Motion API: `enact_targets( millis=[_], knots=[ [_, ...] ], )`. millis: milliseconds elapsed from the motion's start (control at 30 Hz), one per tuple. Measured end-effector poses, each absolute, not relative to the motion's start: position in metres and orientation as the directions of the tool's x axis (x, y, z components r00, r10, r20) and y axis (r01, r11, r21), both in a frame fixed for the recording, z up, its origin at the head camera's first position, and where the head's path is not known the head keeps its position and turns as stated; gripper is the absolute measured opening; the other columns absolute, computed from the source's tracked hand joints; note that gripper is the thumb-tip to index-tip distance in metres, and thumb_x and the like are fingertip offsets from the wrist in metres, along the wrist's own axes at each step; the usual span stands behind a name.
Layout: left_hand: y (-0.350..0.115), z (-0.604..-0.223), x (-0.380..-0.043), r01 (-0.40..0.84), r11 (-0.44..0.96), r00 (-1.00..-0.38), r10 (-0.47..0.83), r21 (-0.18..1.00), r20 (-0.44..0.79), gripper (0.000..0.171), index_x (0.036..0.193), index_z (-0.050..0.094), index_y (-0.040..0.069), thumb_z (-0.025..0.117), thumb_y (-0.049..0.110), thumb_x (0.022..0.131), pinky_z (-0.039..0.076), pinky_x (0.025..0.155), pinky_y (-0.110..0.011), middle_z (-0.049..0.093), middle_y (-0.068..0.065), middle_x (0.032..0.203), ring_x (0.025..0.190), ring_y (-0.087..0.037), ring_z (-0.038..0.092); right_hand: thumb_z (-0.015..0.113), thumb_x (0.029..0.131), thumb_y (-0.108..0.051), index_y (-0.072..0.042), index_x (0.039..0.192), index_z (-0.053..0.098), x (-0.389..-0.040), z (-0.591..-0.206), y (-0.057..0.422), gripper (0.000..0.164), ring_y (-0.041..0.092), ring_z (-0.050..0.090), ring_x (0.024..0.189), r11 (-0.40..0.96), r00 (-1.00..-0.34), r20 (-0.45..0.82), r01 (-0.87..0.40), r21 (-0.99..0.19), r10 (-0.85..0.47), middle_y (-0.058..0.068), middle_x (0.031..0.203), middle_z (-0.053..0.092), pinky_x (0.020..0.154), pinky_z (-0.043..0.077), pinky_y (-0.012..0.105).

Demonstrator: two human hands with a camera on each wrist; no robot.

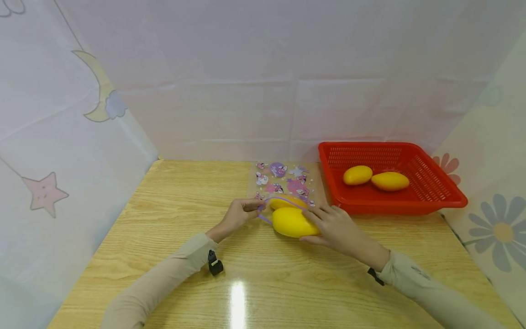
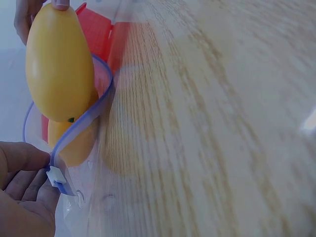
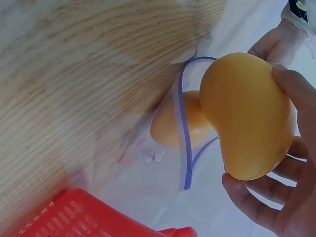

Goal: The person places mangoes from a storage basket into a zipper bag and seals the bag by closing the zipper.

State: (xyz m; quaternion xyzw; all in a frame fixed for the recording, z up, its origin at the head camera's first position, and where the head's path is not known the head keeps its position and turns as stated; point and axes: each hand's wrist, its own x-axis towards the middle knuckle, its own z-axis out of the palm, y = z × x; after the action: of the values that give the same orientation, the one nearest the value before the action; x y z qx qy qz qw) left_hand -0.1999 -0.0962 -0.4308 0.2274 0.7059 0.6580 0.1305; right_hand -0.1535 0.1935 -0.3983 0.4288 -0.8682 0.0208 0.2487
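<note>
Mangoes at the loading of a zip bag. Bench carries a clear patterned bag lying flat, its violet-edged mouth spread. Left hand: grip closed to a pinch on the bag's edge, beside the white slider. Right hand: grip partly spread, thumb and fingers curved round the upper mango, which is poised at the mouth; how much of it has entered cannot be told. Progress, as judged: one inner mango is inside; the upper mango's insertion and the closing of the zip appear outstanding. Two further mangoes lie in the red basket; whether they belong in the bag is undetermined.
</note>
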Motion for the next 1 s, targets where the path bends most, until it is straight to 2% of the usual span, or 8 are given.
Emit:
enact_targets(
  millis=[267,433,667,1000],
  knots=[
    [-0.096,-0.433,-0.200,0.198,0.037,-0.860,0.487,0.980,0.155,0.030,0.114,0.051,-0.014,0.051,-0.009,0.084,0.047,0.084,-0.036,0.050,-0.031,0.114,0.106,-0.041,0.048,0.064,0.068,-0.057,-0.005,0.105,0.059,-0.155,-0.403,0.185,0.064,0.026,0.057,0.084,0.626,-0.489,0.465,-0.752,0.204,-0.738,0.008,0.100,0.059,0.068,0.052,0.040],
    [-0.096,-0.447,-0.207,0.227,0.074,-0.869,0.466,0.971,0.167,0.029,0.113,0.055,-0.008,0.054,-0.006,0.084,0.049,0.082,-0.030,0.056,-0.022,0.112,0.104,-0.032,0.054,0.059,0.071,-0.060,-0.005,0.104,0.059,-0.156,-0.405,0.181,0.064,0.027,0.059,0.081,0.639,-0.497,0.463,-0.737,0.220,-0.733,0.009,0.098,0.060,0.066,0.053,0.040],
    [-0.096,-0.430,-0.198,0.209,0.075,-0.858,0.493,0.975,0.146,0.031,0.115,0.051,-0.013,0.052,-0.008,0.085,0.047,0.085,-0.036,0.051,-0.029,0.114,0.106,-0.039,0.049,0.059,0.071,-0.060,-0.004,0.103,0.060,-0.158,-0.408,0.175,0.065,0.029,0.059,0.079,0.645,-0.486,0.489,-0.728,0.231,-0.724,0.010,0.097,0.062,0.065,0.053,0.042],
    [-0.096,-0.442,-0.204,0.213,0.052,-0.865,0.474,0.976,0.163,0.030,0.114,0.054,-0.009,0.053,-0.008,0.084,0.049,0.083,-0.033,0.053,-0.025,0.114,0.106,-0.036,0.051,0.061,0.071,-0.059,-0.004,0.106,0.059,-0.159,-0.410,0.168,0.064,0.032,0.060,0.081,0.659,-0.506,0.479,-0.716,0.231,-0.717,0.012,0.098,0.061,0.067,0.053,0.045]
  ],
)
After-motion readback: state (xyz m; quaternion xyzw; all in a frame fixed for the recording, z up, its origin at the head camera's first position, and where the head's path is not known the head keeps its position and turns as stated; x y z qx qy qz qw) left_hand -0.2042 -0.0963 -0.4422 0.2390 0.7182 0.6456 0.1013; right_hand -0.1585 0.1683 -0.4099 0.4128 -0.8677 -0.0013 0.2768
